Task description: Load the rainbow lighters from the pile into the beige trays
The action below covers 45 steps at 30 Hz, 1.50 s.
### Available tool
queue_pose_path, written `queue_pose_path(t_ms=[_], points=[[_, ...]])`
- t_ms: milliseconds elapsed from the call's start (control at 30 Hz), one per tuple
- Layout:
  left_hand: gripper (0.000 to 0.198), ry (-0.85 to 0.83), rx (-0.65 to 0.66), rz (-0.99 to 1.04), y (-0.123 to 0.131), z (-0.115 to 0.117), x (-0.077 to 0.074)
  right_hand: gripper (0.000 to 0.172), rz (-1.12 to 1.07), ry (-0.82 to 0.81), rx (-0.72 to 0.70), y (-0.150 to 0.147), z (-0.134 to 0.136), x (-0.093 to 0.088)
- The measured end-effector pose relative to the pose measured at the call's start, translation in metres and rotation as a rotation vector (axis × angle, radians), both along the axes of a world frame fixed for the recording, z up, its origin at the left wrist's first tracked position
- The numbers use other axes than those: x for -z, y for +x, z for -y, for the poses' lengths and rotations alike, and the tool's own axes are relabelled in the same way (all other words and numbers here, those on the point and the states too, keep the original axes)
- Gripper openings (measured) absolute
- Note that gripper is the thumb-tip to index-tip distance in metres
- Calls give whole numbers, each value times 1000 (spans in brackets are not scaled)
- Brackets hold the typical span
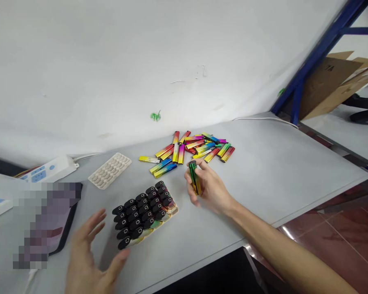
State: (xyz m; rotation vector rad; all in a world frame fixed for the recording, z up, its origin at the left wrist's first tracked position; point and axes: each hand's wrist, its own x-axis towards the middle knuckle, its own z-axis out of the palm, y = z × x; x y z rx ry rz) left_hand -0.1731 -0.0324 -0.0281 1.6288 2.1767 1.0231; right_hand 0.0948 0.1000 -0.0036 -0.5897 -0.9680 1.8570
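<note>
Lighters (149, 222) stand packed in a tray (175, 210); beside it my left hand (90, 257) is spread, its fingers holding nothing. Farther out, my right hand (213, 185) has its fingers wrapped around one green-gold lighter (194, 172), roughly upright, over the tabletop (263, 163). Beyond, I note loose lighters (196, 144) near the wall (110, 73).

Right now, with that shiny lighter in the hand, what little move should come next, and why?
Maybe lower the lighter into the tray at its right corner: a spot there looks unfilled, and the right hand holds the lighter black end up, matching the tray's black tops.
</note>
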Motion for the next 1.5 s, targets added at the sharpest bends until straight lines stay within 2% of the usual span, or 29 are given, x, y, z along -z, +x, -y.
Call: queue_pose_path(t_ms=[67, 133, 200, 267, 400, 700, 933, 1100, 1300, 1367, 1500], points=[[93, -76, 53, 1, 9, -2, 4, 16, 21, -23, -11, 0, 0, 0], [100, -144, 36, -19, 17, -3, 6, 25, 95, -20, -8, 0, -1, 0], [98, -193, -3, -33, 23, -5, 6, 43, 179, -45, -7, -1, -3, 2], [87, -225, -28, -44, 25, -6, 6, 51, 241, -96, -1, -2, -4, 6], [75, -275, -34, -74, 21, -9, 7, 48, 275, -142, 46, -4, -4, 12], [74, -266, -2, -79, 16, -10, 11, 53, 302, -132, 79, -7, -4, 12], [74, -257, 17, -131, 17, -10, 10, 47, 296, -141, 83, -6, -4, 18], [75, -215, 30, -145, 16, -8, 11, 50, 373, 42, 151, -4, -4, 19], [76, -225, 62, -113, 18, -8, 10, 32, 664, 391, 115, 10, 16, 9], [75, -220, 73, -107, 19, -8, 10, 29, 734, 457, 135, 12, 26, 5], [75, -200, 78, -94, 20, -9, 9, 23, 728, 532, 184, 6, 40, 2]])
